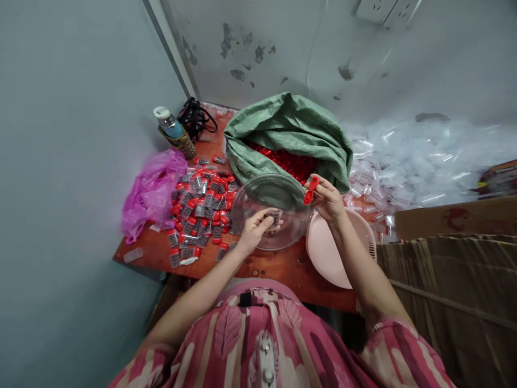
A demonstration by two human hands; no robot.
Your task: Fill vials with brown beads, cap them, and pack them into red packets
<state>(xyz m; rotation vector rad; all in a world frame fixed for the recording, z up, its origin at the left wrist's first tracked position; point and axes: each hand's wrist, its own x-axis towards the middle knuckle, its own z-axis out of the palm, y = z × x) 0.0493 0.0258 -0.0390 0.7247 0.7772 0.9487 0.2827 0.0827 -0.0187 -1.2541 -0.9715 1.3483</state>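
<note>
Over a clear round bowl (270,186), my left hand (258,229) pinches a small clear container (274,216) with dark contents. My right hand (327,199), raised at the bowl's right rim, has its fingers closed on a red plastic cap (311,189). Behind the bowl stands a green woven sack (258,121), its mouth open on a mass of red pieces (286,160). Left of the bowl lies a pile of small clear containers with red caps (204,202), dark inside.
A pink plastic basin (329,253) sits under my right forearm. Many clear empty containers (404,161) are heaped at the right, beside cardboard (452,285). A purple plastic bag (151,194), a bottle (173,129) and black cable (196,118) occupy the left of the red table (278,275).
</note>
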